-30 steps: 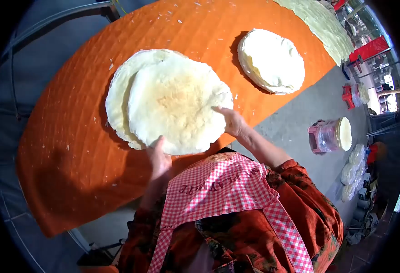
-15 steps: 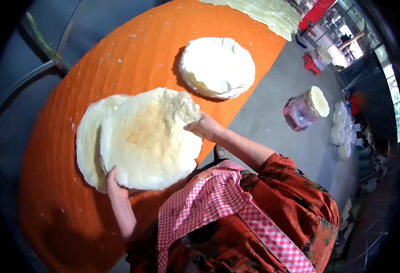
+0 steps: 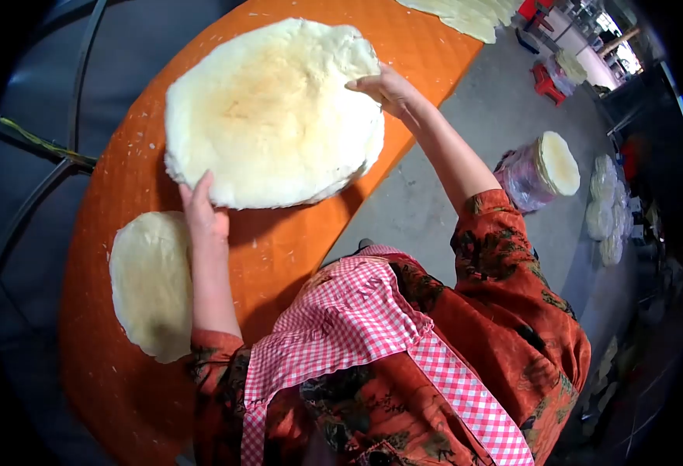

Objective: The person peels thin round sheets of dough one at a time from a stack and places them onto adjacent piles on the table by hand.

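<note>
Both of my hands hold a large round cream-white sheet (image 3: pixel 272 116), browned a little in the middle, with an uneven edge; its exact material I cannot make out. My left hand (image 3: pixel 204 213) grips its near left edge, thumb on top. On the right edge, my right hand (image 3: pixel 388 89) is closed with the thumb over the top and the other fingers partly hidden. The held sheet covers the spot where a white round stack was. A second cream sheet (image 3: pixel 151 287) lies flat on the orange table (image 3: pixel 272 268), beside my left forearm.
Pale sheets (image 3: pixel 469 15) lie at the table's far end. On the grey floor to the right stand a plastic-wrapped stack (image 3: pixel 539 172) of similar sheets and a red stool (image 3: pixel 547 84) with another bundle. Bagged white bundles (image 3: pixel 605 210) are farther right.
My hands have carried the sheet forward, away from my body, over the place of the white stack. The sheet formerly partly beneath it now lies uncovered by it.
</note>
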